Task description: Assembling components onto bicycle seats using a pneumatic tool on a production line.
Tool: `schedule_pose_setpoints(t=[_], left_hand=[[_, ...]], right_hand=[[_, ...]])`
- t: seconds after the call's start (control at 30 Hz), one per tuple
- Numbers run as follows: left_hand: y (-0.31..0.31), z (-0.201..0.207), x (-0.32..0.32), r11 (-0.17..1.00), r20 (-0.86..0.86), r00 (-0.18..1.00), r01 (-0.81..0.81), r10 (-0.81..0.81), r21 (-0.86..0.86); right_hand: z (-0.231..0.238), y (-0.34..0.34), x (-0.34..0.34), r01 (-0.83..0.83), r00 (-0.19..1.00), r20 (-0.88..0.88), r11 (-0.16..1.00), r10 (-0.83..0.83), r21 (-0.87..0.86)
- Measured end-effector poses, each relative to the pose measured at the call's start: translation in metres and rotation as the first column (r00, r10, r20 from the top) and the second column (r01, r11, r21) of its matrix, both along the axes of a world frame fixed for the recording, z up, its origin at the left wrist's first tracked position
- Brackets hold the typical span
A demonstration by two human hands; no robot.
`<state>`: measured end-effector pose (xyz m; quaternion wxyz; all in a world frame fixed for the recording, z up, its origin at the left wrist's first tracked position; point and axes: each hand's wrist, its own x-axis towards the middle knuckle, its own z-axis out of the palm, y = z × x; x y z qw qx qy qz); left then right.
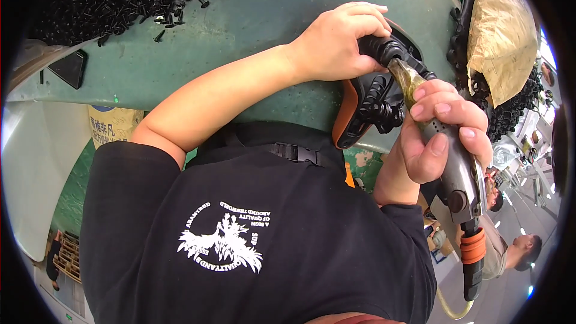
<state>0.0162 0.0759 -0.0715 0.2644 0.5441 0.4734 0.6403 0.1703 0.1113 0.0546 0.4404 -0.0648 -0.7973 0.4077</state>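
Observation:
What looks like a bicycle saddle (347, 117), underside up, rests at the near edge of the green bench; its rim is orange-brown and its underside black, with ribbed black springs (384, 105). My left hand (342, 42) is closed round a ribbed black spring at the saddle's far end, thumb on the near side. My right hand (447, 126) wraps round a grey metal power screwdriver (459, 183) with an orange band near its rear end. The tool's tape-wrapped nose (405, 78) points at the black fittings beside my left fingers. Its very tip is hidden there.
A heap of black screws (120, 6) covers the bench's far left, with a few loose ones near it. A dark phone-like slab (69, 69) lies below them. At the right are a brown paper bag (501, 36), black parts (510, 111) and another person (510, 255).

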Motion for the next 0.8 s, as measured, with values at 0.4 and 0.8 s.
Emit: schedule_pose_setpoints(t=[0.4, 0.8], left_hand=[[0.003, 0.002, -0.008, 0.998, -0.022, 0.999, 0.043, -0.042, 0.041], [-0.084, 0.031, -0.099, 0.910, -0.729, 0.617, -0.415, 0.295, 0.016]], right_hand=[[0.004, 0.025, -0.027, -0.080, 0.997, 0.006, 0.976, 0.083, -0.200], [0.053, -0.008, 0.052, -0.090, 0.988, -0.141, 0.972, 0.060, -0.219]])
